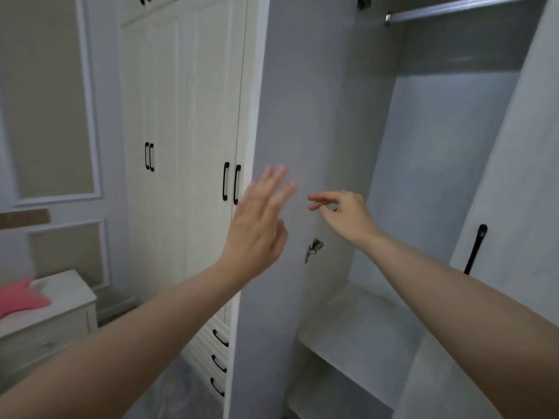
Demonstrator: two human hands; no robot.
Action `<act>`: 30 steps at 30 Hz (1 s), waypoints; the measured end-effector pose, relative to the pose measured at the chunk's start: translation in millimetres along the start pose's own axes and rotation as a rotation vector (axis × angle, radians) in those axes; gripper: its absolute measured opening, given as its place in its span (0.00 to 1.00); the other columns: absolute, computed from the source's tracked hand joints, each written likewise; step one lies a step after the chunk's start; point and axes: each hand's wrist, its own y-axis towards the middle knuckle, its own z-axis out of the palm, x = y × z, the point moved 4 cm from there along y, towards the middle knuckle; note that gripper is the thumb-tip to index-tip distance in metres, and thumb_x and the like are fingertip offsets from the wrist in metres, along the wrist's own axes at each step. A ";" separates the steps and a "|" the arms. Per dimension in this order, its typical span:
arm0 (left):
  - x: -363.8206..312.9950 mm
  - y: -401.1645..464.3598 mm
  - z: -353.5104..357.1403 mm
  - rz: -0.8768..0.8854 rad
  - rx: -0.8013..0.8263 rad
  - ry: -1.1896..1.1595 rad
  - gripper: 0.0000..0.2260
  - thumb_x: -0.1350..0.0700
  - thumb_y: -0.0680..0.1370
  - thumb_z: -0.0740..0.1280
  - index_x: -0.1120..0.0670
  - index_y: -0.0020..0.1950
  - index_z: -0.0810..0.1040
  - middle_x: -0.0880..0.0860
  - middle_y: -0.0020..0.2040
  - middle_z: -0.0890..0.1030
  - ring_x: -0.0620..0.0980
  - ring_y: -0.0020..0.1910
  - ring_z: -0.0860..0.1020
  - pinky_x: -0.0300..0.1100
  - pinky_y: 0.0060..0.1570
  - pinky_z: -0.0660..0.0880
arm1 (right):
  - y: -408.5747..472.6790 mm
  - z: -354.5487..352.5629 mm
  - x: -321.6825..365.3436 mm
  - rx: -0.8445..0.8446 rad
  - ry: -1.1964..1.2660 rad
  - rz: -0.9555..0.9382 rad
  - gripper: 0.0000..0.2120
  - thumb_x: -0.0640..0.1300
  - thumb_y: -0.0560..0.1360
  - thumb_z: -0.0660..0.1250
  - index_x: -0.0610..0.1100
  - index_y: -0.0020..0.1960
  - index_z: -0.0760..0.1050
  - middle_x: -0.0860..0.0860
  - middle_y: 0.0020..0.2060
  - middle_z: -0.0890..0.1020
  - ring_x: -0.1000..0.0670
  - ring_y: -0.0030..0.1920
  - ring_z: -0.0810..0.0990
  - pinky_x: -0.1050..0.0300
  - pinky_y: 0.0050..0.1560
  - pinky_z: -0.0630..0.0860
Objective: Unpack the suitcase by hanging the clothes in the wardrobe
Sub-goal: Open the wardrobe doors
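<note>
The wardrobe (438,164) fills most of the view, its right-hand compartment standing open. The open door (296,116) swings out toward the person, its plain inner face showing, with a metal hinge (314,250) fixed low on it. Inside, a metal hanging rail (453,9) runs across the top with nothing on it, and a pale shelf (363,334) sits lower down with another space beneath. A second door (514,207) at the far right carries a black handle (475,249). To the left, the closed doors (181,146) bear pairs of black handles (230,184), and drawers (216,358) with curved pulls lie below them.

At the lower left stands a white bedside cabinet (45,322) with a pink cloth (21,297) lying on top.

The left hand (257,231) is held flat, fingers straight and spread, at the edge of the open door; whether it touches the panel cannot be told. The right hand (341,213) reaches toward the door's inner face with fingers loosely bent, its grip empty. No suitcase or clothes for hanging can be seen.
</note>
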 end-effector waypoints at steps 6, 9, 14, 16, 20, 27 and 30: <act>-23.2 7.1 64.8 0.021 0.396 0.029 0.28 0.58 0.71 0.62 0.52 0.72 0.67 0.50 0.74 0.66 0.49 0.74 0.64 0.49 0.77 0.54 | -0.1 -7.4 -18.0 -0.001 -0.099 0.062 0.17 0.38 0.74 0.64 0.50 0.59 0.82 0.54 0.51 0.85 0.59 0.51 0.79 0.81 0.45 0.65; -26.9 14.8 94.6 -0.112 0.431 -0.044 0.28 0.60 0.70 0.63 0.51 0.71 0.67 0.50 0.73 0.68 0.51 0.71 0.67 0.47 0.74 0.58 | -10.4 -21.1 -52.1 -0.005 -0.133 0.199 0.20 0.38 0.73 0.63 0.50 0.63 0.79 0.54 0.55 0.84 0.52 0.60 0.79 0.58 0.62 0.74; -49.4 30.8 134.1 -0.163 0.506 -0.151 0.26 0.60 0.72 0.63 0.54 0.71 0.68 0.54 0.70 0.71 0.54 0.69 0.69 0.48 0.69 0.63 | -48.0 -81.9 -109.1 -0.287 -0.114 0.477 0.17 0.36 0.75 0.61 0.42 0.62 0.79 0.45 0.52 0.83 0.46 0.56 0.80 0.66 0.52 0.69; -59.6 34.4 146.9 -0.177 0.540 -0.192 0.26 0.59 0.74 0.63 0.53 0.73 0.66 0.53 0.71 0.71 0.53 0.69 0.69 0.47 0.69 0.62 | -63.9 -105.3 -127.6 -0.381 -0.144 0.527 0.16 0.37 0.75 0.62 0.42 0.61 0.79 0.44 0.51 0.83 0.45 0.54 0.80 0.62 0.52 0.71; -81.5 39.6 171.9 -0.189 0.615 -0.270 0.26 0.57 0.76 0.63 0.53 0.74 0.63 0.53 0.71 0.70 0.54 0.69 0.69 0.47 0.68 0.62 | -91.7 -145.3 -157.8 -0.481 -0.177 0.654 0.18 0.37 0.73 0.66 0.38 0.63 0.73 0.40 0.56 0.79 0.43 0.56 0.78 0.60 0.52 0.69; -95.4 30.7 191.9 -0.221 0.712 -0.396 0.27 0.55 0.78 0.63 0.52 0.75 0.60 0.55 0.71 0.70 0.56 0.68 0.71 0.49 0.68 0.66 | -105.5 -144.0 -179.4 -0.285 -0.007 0.811 0.36 0.41 0.72 0.71 0.43 0.76 0.58 0.46 0.63 0.76 0.45 0.62 0.75 0.59 0.55 0.68; -91.6 29.9 198.7 -0.210 0.733 -0.435 0.26 0.55 0.78 0.63 0.51 0.76 0.59 0.53 0.71 0.70 0.55 0.68 0.71 0.49 0.67 0.66 | -101.7 -138.6 -186.9 -0.275 0.007 0.796 0.35 0.39 0.70 0.73 0.42 0.72 0.61 0.46 0.58 0.77 0.45 0.57 0.76 0.56 0.50 0.71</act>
